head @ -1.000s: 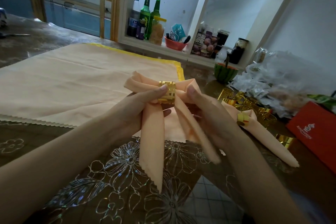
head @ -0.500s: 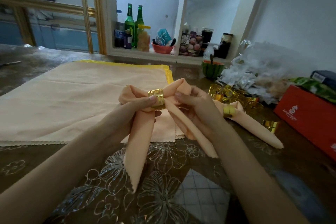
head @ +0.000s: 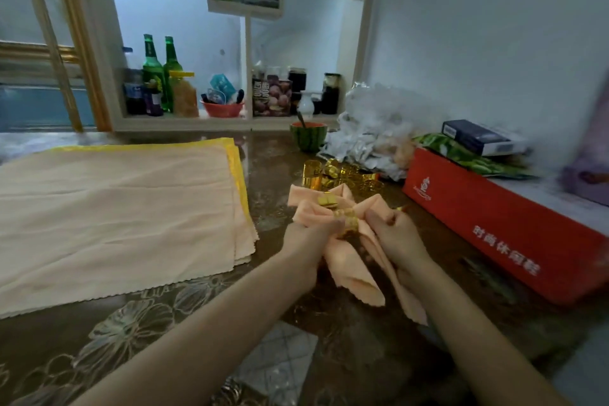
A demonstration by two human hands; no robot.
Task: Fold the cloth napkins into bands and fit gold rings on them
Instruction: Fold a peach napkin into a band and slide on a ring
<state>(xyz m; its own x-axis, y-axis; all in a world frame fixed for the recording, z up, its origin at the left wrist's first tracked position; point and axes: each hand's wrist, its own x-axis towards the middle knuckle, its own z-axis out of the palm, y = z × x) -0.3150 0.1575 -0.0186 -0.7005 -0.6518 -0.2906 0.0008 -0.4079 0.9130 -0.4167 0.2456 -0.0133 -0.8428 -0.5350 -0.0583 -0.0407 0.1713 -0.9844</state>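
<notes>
— How far along is this one?

— The gold ring (head: 350,225) is already round the middle of the peach napkin (head: 351,269), so I'd say the fitting is done and it's only being tidied. The left hand (head: 313,236) grips the cloth just left of the ring, fingers curled. The right hand (head: 393,231) pinches the fold on the other side. The two tails hang down toward the table (head: 356,359).

— And next?

— Probably laying it by the other ringed napkin (head: 342,192) just behind. They look to be touching, though it's blurred. Then a fresh cloth off the flat stack (head: 115,208) at the left, and one of the loose gold rings (head: 329,175).

— Anything in the way?

— The red box (head: 494,227) sits close on the right. Crumpled plastic bags (head: 372,138) and a watermelon-patterned bowl (head: 308,138) are behind. There's little room there.
</notes>
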